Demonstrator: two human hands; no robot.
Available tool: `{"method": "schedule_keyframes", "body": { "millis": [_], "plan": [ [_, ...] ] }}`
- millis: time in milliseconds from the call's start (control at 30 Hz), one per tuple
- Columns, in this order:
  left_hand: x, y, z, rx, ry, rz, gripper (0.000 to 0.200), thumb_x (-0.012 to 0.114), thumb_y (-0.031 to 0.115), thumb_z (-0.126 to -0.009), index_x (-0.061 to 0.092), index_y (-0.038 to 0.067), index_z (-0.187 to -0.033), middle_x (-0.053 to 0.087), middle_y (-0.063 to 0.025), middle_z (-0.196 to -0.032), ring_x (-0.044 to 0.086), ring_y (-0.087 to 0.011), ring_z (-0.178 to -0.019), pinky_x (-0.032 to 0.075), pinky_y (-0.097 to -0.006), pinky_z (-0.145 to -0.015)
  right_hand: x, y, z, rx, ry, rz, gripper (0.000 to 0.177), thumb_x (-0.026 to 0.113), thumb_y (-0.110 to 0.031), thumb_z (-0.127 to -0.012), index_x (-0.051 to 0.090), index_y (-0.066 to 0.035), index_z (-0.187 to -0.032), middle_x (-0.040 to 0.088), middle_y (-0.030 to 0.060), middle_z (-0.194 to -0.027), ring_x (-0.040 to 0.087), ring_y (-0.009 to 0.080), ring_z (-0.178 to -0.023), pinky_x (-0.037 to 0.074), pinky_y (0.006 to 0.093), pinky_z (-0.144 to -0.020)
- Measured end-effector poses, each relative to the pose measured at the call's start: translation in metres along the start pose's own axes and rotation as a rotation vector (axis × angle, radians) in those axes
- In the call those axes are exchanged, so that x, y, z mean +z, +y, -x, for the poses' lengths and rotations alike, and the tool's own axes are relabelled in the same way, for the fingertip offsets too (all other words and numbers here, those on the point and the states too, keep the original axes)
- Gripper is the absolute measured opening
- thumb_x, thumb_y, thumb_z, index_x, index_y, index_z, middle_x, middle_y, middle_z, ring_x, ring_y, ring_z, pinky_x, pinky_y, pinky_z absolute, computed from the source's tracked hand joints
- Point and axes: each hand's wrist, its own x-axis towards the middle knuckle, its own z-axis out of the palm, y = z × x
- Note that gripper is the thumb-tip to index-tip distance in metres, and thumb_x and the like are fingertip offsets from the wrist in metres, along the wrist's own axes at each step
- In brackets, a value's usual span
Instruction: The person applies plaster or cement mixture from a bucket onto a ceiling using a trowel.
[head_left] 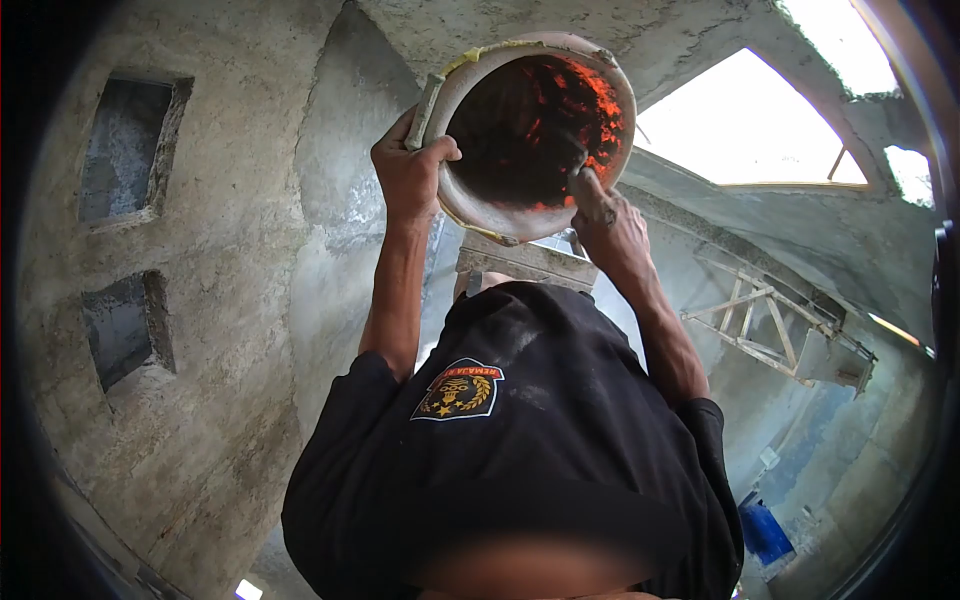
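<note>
A round bucket (465, 190) with a pale, crusted rim is tilted with its mouth towards me. Its inside is mostly dark, with bright orange-red patches along the right side. My left hand (415, 165) grips the left rim beside a grey, crusted strip, thumb over the edge and fingers behind. At the lower right of the mouth, my right hand (607, 215) is closed, and a small grey piece, perhaps part of a tool, shows by its fingertips. What the right hand holds is mostly hidden.
Rough cement walls (220, 300) surround me, with two square recesses (125, 150) on the left. A bright opening (750, 120) is at the upper right. A pale wooden frame (750, 315) and a blue object (765, 532) stand at the right.
</note>
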Motion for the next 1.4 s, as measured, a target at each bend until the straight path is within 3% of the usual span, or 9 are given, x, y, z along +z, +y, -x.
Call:
{"method": "schedule_keyframes", "body": {
  "millis": [100, 300, 367, 467, 633, 733, 933, 1200, 1400],
  "plan": [
    [-0.006, -0.004, -0.001, -0.029, -0.010, 0.049, 0.033, 0.061, -0.007, -0.054, 0.063, -0.003, -0.087, 0.054, 0.0000, -0.071, 0.049, -0.0098, -0.061, 0.042, -0.0239, -0.057, 0.003, -0.004, -0.008, 0.027, 0.146, -0.002, 0.038, 0.052, -0.014, -0.080, 0.041, -0.009, -0.117, 0.058, 0.0260, -0.082, 0.061, 0.0438, -0.075, 0.048, 0.0513, -0.065],
    [-0.010, -0.001, -0.009, -0.030, -0.029, 0.109, 0.039, 0.062, -0.007, -0.054, 0.065, -0.005, -0.092, 0.056, 0.0002, -0.074, 0.050, -0.0091, -0.062, 0.041, -0.0237, -0.057, 0.003, 0.001, 0.007, -0.102, -0.127, -0.064, 0.043, 0.055, -0.011, -0.076, 0.043, -0.012, -0.117, 0.058, 0.0264, -0.082, 0.060, 0.0440, -0.073, 0.046, 0.0518, -0.065],
    [-0.013, -0.001, -0.010, -0.029, -0.032, 0.085, 0.039, 0.062, -0.007, -0.054, 0.065, -0.005, -0.092, 0.056, 0.0004, -0.074, 0.050, -0.0090, -0.062, 0.041, -0.0237, -0.057, -0.007, 0.000, 0.005, -0.103, -0.114, -0.071, 0.044, 0.057, -0.013, -0.076, 0.043, -0.014, -0.118, 0.059, 0.0247, -0.085, 0.061, 0.0423, -0.076, 0.046, 0.0507, -0.066],
    [-0.015, 0.000, -0.010, -0.055, -0.034, 0.109, 0.038, 0.061, -0.007, -0.053, 0.064, -0.004, -0.092, 0.055, 0.0007, -0.072, 0.050, -0.0088, -0.062, 0.042, -0.0238, -0.057, -0.014, -0.006, -0.006, -0.050, 0.159, -0.055, 0.043, 0.056, -0.018, -0.079, 0.042, -0.014, -0.120, 0.058, 0.0235, -0.087, 0.060, 0.0437, -0.077, 0.047, 0.0511, -0.067],
    [-0.014, -0.003, -0.015, -0.077, -0.085, 0.188, 0.041, 0.062, -0.008, -0.054, 0.064, -0.004, -0.095, 0.057, -0.0006, -0.072, 0.051, -0.0093, -0.060, 0.043, -0.0232, -0.055, -0.002, -0.005, -0.005, 0.027, 0.127, 0.049, 0.044, 0.055, -0.016, -0.079, 0.043, -0.015, -0.121, 0.059, 0.0231, -0.091, 0.061, 0.0422, -0.080, 0.047, 0.0519, -0.067],
    [-0.012, -0.002, -0.013, -0.081, -0.072, 0.176, 0.042, 0.062, -0.008, -0.055, 0.064, -0.004, -0.096, 0.058, -0.0020, -0.073, 0.053, -0.0099, -0.059, 0.044, -0.0232, -0.055, -0.007, 0.003, 0.004, -0.057, -0.071, 0.003, 0.044, 0.054, -0.014, -0.077, 0.047, -0.018, -0.120, 0.059, 0.0221, -0.092, 0.061, 0.0418, -0.080, 0.047, 0.0503, -0.068],
    [-0.011, -0.001, -0.012, -0.105, -0.096, 0.221, 0.045, 0.061, -0.010, -0.055, 0.063, -0.006, -0.099, 0.060, -0.0037, -0.074, 0.055, -0.0108, -0.058, 0.046, -0.0241, -0.056, -0.014, 0.000, -0.008, -0.074, 0.217, 0.032, 0.055, 0.055, -0.014, -0.077, 0.040, -0.019, -0.130, 0.058, 0.0211, -0.091, 0.062, 0.0409, -0.078, 0.048, 0.0499, -0.067],
    [-0.007, 0.000, -0.016, -0.128, -0.122, 0.251, 0.044, 0.061, -0.010, -0.055, 0.063, -0.005, -0.099, 0.060, -0.0042, -0.074, 0.055, -0.0108, -0.060, 0.046, -0.0240, -0.056, -0.010, 0.014, 0.003, -0.148, 0.000, 0.197, 0.051, 0.052, -0.015, -0.081, 0.040, -0.026, -0.130, 0.058, 0.0181, -0.093, 0.063, 0.0375, -0.074, 0.050, 0.0469, -0.062],
    [-0.010, -0.001, -0.015, -0.155, -0.164, 0.253, 0.046, 0.060, -0.011, -0.055, 0.062, -0.006, -0.100, 0.062, -0.0056, -0.076, 0.057, -0.0113, -0.062, 0.047, -0.0241, -0.058, -0.016, 0.002, -0.004, -0.060, 0.145, 0.152, 0.052, 0.053, -0.018, -0.083, 0.038, -0.026, -0.132, 0.059, 0.0208, -0.098, 0.064, 0.0375, -0.074, 0.051, 0.0467, -0.062]
  ]
}}
